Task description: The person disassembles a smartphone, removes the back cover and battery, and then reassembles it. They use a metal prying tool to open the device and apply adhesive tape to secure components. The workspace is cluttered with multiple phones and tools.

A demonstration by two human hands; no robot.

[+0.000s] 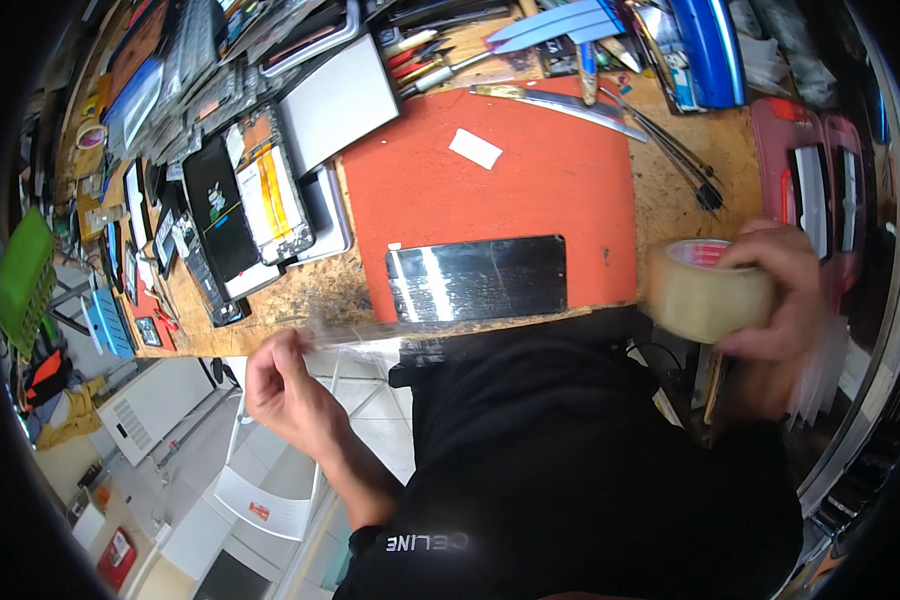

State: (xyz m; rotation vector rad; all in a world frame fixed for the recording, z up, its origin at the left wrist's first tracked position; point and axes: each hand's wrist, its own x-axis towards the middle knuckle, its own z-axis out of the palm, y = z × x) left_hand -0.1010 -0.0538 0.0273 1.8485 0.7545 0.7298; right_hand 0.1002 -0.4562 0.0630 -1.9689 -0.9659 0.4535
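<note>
My right hand (788, 290) grips a wide roll of clear packing tape (710, 300) past the right side of the orange mat, slightly blurred by motion. Over the bench's front edge, my left hand (295, 390) is closed in a pinch. A see-through strip of tape (355, 342) runs from its fingertips toward the right; its middle stretch is hard to make out. Between the hands, a glossy black screen panel (510, 280) lies flat near the mat's front edge, with light glaring off its left part. A small white tab sticks to its upper left corner.
The orange mat (570, 180) carries a small white card (475, 148). Behind it lie a knife (570, 103), tweezers (670, 150) and several hand tools. Opened phones or tablets (270, 190) crowd the left. A pink-red case (795, 150) stands at the right, a white chair (265, 500) below left.
</note>
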